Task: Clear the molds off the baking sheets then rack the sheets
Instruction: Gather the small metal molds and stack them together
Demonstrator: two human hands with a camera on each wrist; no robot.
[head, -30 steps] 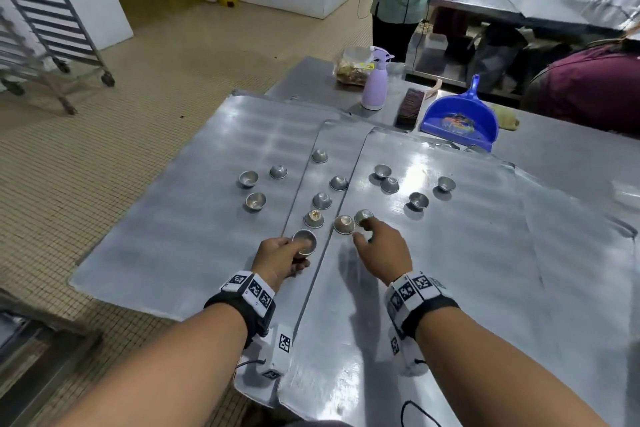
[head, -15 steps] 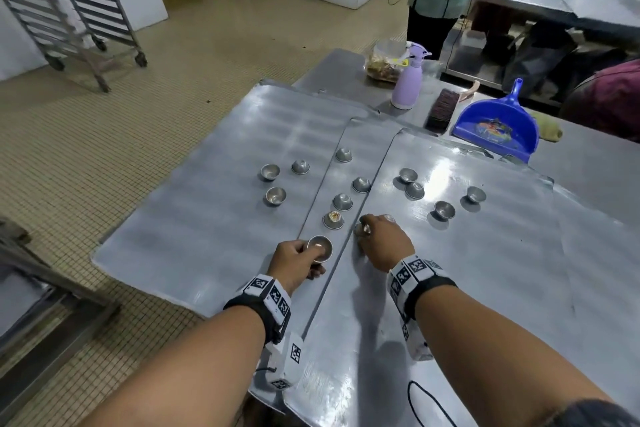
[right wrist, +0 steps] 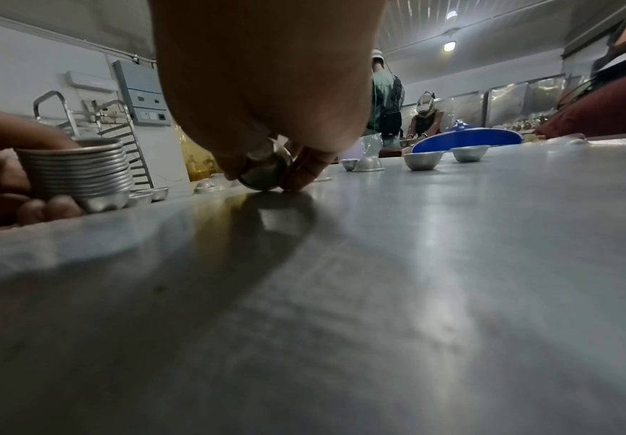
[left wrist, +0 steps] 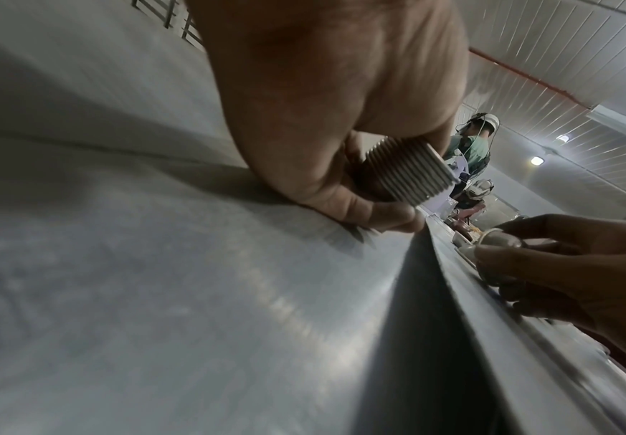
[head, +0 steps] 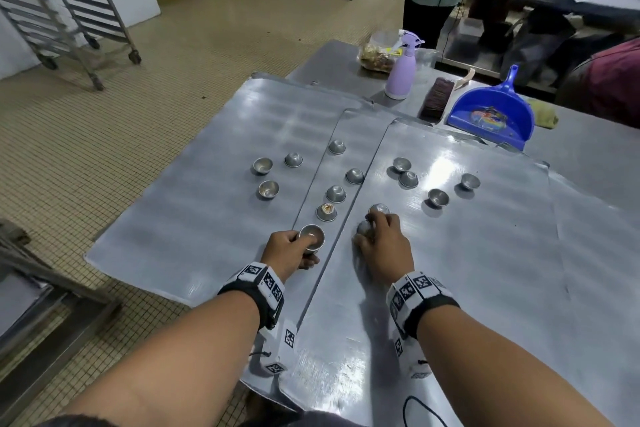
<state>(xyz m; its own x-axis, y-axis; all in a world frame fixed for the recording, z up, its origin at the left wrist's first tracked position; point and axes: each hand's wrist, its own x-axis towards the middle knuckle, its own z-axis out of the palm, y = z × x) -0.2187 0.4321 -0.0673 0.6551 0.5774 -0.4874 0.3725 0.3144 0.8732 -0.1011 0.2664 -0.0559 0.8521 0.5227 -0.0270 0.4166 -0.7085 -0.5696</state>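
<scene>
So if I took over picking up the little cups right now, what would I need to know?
Left hand grips a nested stack of molds, resting on the middle baking sheet.
Right hand pinches one mold on the right baking sheet; another mold sits at its fingertips.
Done: part of the molds are stacked.
Left: a dozen or so loose molds across three sheets, one holding crumbs. Then carry the sheets to the rack.

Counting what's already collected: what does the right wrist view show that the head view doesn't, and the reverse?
Only the right wrist view shows that the left hand holds a whole nested stack of molds. Only the head view shows the loose molds spread over three baking sheets. Both show the right hand pinching one mold.
</scene>
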